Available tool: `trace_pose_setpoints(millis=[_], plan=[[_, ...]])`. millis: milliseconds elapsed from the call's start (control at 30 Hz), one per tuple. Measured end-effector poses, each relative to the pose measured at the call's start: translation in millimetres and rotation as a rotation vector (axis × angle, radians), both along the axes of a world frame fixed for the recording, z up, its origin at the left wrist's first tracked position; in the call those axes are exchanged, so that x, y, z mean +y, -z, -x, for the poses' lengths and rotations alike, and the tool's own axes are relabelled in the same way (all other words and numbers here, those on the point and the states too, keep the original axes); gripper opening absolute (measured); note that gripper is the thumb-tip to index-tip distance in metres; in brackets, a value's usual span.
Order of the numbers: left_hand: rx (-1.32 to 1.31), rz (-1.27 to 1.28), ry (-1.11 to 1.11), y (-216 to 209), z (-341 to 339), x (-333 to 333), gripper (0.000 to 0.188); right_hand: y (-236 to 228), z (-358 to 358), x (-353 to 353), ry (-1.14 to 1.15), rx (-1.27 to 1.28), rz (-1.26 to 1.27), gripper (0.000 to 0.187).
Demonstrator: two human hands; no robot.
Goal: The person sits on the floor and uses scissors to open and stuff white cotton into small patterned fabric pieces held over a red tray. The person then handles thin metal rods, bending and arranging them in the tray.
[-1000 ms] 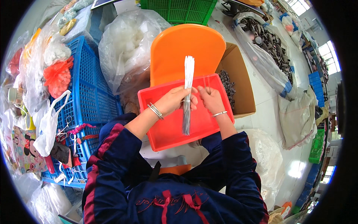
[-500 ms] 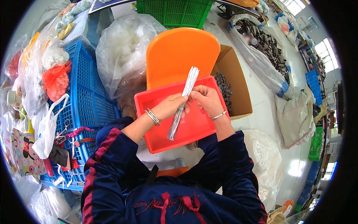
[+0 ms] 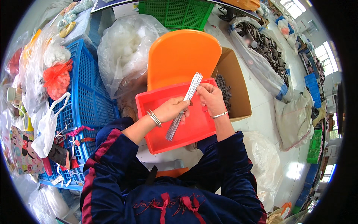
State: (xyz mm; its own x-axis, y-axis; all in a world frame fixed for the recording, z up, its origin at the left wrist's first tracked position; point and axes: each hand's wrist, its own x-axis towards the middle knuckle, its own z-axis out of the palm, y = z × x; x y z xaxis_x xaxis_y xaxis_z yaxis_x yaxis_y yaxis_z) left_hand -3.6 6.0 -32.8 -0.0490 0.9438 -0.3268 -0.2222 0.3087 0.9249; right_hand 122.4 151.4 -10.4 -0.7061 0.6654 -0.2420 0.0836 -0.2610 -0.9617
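Observation:
My left hand (image 3: pixel 172 111) is closed around a bundle of thin silvery wires (image 3: pixel 193 87). The bundle leans, its whitish end up to the right and its loose grey end down to the left. Just right of the upper part, my right hand (image 3: pixel 213 100) has thumb and fingers pinched together. Whatever lies in that pinch is too fine to make out. Beneath both hands is a shallow red plastic tray (image 3: pixel 201 128), set above my knees in front of an orange chair back (image 3: pixel 183 56).
To the left, a blue crate (image 3: pixel 85 97) carries bags, scissors (image 3: pixel 64 126) and a phone (image 3: pixel 59 155). A clear bag of white stuffing (image 3: pixel 126 48) and a green crate (image 3: pixel 174 15) lie beyond. On the right are a cardboard box (image 3: pixel 238 89) and full sacks (image 3: pixel 294 119).
My right hand has moved slightly right, away from the bundle it was touching. The bundle's upper end has shifted a little right and down in my left hand.

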Motion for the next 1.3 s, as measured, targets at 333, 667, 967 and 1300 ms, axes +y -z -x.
trace_pose_setpoints(millis=[333, 667, 967, 1300], plan=[[-0.021, -0.012, -0.033, -0.4, -1.0, -0.1, 0.036, 9.2, 4.9, -2.6, 0.119, 0.078, 0.044, 0.018], [-0.285, -0.001, -0.094, -0.4, -6.3, -1.7, 0.032, 11.5, 6.6, 1.1, 0.137, 0.053, -0.073, 0.018], [-0.144, -0.006, -0.011, 0.7, -4.5, -5.0, 0.033, 2.9, -2.7, 47.0, 0.41, 0.119, -0.063, 0.016], [1.081, 0.09, 0.314, 46.5, -3.3, -11.7, 0.037, -6.6, -45.8, 97.3, 0.575, 0.226, -0.206, 0.014]])
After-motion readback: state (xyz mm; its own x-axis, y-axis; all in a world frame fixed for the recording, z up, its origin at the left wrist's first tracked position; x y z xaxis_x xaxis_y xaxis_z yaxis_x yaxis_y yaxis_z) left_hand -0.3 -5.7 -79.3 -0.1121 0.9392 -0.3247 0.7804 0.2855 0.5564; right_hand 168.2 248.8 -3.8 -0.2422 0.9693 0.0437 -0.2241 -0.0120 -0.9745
